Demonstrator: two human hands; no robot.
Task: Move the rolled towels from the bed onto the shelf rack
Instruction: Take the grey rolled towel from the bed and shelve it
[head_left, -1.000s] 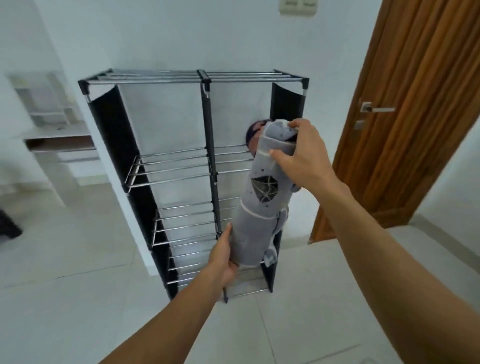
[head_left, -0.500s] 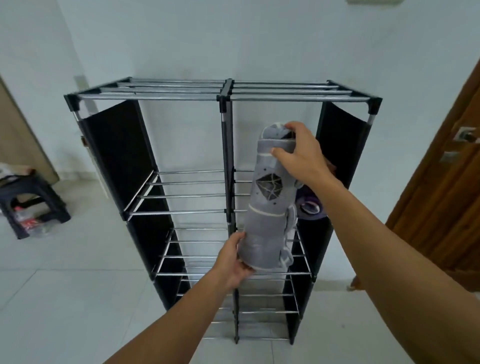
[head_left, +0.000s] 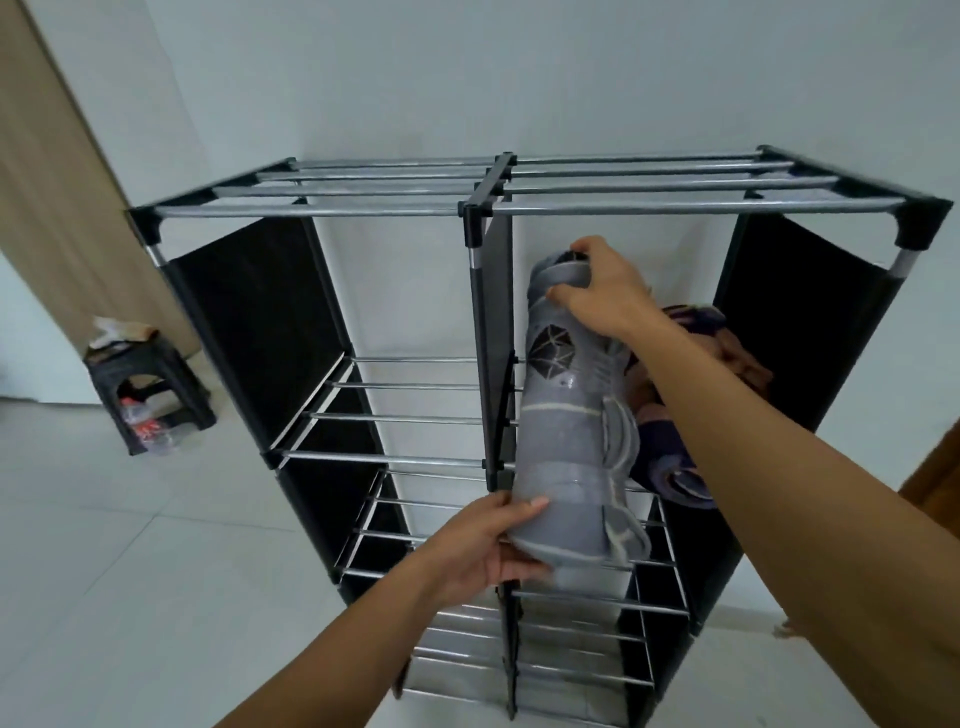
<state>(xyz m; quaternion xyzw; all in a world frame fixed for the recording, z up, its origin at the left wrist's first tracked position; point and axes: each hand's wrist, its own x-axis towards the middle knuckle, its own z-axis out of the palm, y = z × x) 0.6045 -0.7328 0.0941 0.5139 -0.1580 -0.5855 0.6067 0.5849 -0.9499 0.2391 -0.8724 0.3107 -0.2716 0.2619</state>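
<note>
Two hands are engaged on one grey rolled towel (head_left: 566, 431), held nearly upright in front of the right-hand column of the shelf rack (head_left: 519, 208).

Far left, on the floor: a small black stool (head_left: 150, 384) with clutter on top and a plastic bottle beneath it, well apart from the rack. Not involved.

Left column of the rack: upper shelf of metal bars (head_left: 395, 415) is bare. Black fabric panel forms the left side wall.

Left hand (head_left: 483, 545): fingers curled under and around the lower end of the towel, thumb laid across its front. Grip closed, carrying the weight.

Grey towel: the roll is held just right of the centre post, lower end out past the front bar of the shelf, upper end already inside the right compartment. A loose flap hangs off its right side near the bottom.

Right hand (head_left: 602, 291): fingers closed over the top end of the roll, thumb on the near face, steering it.

Right of the towel: a dark purple-and-orange rolled towel (head_left: 680, 457) is already lying on the right upper shelf, against the grey one or just beside it; contact cannot be confirmed.

Judgement on the step: placement is under way. The roll is best tipped back and laid flat across several bars, parallel to its neighbour. The loose flap should be tucked under, so the roll is not undone when the hands are released.
</note>
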